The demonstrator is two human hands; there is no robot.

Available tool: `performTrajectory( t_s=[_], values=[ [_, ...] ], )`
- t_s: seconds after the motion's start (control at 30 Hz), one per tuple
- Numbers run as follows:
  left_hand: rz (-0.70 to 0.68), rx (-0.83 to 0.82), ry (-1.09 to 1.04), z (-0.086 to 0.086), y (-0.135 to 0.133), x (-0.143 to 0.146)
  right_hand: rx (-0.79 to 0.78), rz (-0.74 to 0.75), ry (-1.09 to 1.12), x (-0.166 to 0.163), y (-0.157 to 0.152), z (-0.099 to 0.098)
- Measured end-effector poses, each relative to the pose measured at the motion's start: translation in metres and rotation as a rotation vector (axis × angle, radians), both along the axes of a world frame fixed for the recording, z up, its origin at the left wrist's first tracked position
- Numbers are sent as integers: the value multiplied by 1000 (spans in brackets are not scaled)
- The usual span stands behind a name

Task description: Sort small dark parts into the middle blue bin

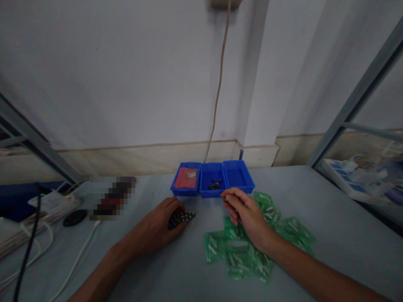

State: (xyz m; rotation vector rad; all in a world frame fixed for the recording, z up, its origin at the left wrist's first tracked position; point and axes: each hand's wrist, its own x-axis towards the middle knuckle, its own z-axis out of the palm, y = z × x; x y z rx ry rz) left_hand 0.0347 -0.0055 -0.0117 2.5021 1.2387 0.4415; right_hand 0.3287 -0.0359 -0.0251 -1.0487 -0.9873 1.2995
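My left hand [163,222] rests on the grey table with its fingers curled round a bundle of small dark metal parts [184,217]. My right hand [247,216] hovers just in front of the blue bins, its thumb and fingers pinched on a tiny dark piece [225,200] that I cannot make out. Under and around the right hand lie several small green plastic bags [239,253]. Three blue bins stand in a row: the left bin [186,179] holds red bags, the middle bin [213,180] holds a few dark small parts, the right bin [238,175] looks bare.
White cables [78,256] and a power strip [52,205] lie at the left, beside a black round disc [74,217] and a blurred-out object [111,197]. A beige cord [218,88] hangs down the wall. A metal frame [355,105] borders the right side.
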Motion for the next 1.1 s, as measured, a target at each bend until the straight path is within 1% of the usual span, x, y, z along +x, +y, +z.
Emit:
performTrajectory(
  t_s=[0.3,0.6,0.9,1.0,1.1],
  values=[
    [1,41,-5,-3,1,-1,8,25,-13,0,-1,0],
    [9,53,16,0,0,1,2,39,7,1,-1,1],
    [8,34,18,-3,2,-2,12,31,14,1,-1,1],
    [13,26,15,-3,1,-3,43,31,-9,2,-1,2],
    [19,25,10,-3,1,-2,95,19,-78,3,-3,3]
  ],
)
